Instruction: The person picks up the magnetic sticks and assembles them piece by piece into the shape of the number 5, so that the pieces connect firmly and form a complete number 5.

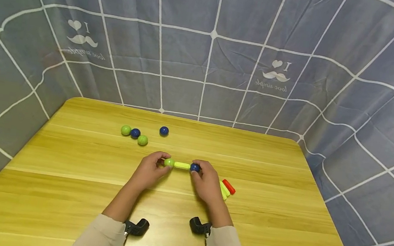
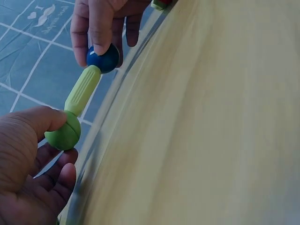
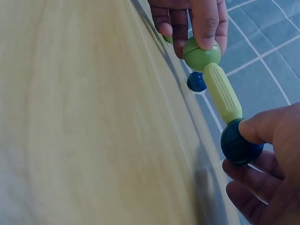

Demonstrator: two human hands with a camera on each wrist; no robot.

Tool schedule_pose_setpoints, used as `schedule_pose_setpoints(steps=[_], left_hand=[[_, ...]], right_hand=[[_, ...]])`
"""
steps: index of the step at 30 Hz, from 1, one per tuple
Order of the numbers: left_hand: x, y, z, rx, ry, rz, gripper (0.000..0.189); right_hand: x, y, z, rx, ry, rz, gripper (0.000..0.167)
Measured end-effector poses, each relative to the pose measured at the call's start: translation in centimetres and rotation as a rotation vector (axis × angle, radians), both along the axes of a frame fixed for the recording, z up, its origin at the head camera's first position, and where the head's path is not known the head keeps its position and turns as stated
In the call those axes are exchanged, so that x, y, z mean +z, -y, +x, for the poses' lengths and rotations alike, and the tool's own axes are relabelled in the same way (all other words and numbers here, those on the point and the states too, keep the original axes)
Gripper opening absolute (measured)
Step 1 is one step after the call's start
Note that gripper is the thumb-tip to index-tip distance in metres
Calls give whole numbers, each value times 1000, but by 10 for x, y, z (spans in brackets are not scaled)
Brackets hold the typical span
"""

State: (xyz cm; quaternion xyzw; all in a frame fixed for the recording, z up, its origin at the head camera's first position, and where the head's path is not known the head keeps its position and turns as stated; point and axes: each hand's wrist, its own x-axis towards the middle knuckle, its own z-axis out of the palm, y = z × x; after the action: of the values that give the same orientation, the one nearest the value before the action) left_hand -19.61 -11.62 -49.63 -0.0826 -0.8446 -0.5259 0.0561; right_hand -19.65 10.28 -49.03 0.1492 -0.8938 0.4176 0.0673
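Between my hands, a yellow-green ribbed rod [image 1: 182,165] joins a green ball [image 1: 169,162] at its left end and a dark blue ball [image 1: 195,167] at its right end. My left hand [image 1: 152,171] pinches the green ball between thumb and fingers, as the left wrist view also shows. On the other end, my right hand [image 1: 207,181] pinches the blue ball [image 3: 241,143]. The joined piece is held roughly level over the table; its exact height cannot be told. Just right of my right hand lie several yellow-green rods [image 1: 224,191], partly hidden by it, and a red rod [image 1: 229,186].
Farther back on the wooden table [image 1: 271,241], a green ball [image 1: 126,130], a blue ball [image 1: 135,133] and another green ball [image 1: 143,140] sit in a row. One more blue ball [image 1: 164,131] lies apart to their right. A grey curtain [image 1: 187,55] hangs behind the table.
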Motion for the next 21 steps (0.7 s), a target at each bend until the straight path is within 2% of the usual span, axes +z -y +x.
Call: schedule_pose_setpoints(steps=[10,15,21], left_hand=[[-1,-17,-9,69,19,-12,30],[-3,-22,-12,93,35,-4,30],[-6,-22,-14,115,29,-7,29]], right_hand=[[1,-4,-5,-50,-53,80,29],[0,-4,-9,-66,-66,84,28],[0,-3,-11,-54,-33,40,28]])
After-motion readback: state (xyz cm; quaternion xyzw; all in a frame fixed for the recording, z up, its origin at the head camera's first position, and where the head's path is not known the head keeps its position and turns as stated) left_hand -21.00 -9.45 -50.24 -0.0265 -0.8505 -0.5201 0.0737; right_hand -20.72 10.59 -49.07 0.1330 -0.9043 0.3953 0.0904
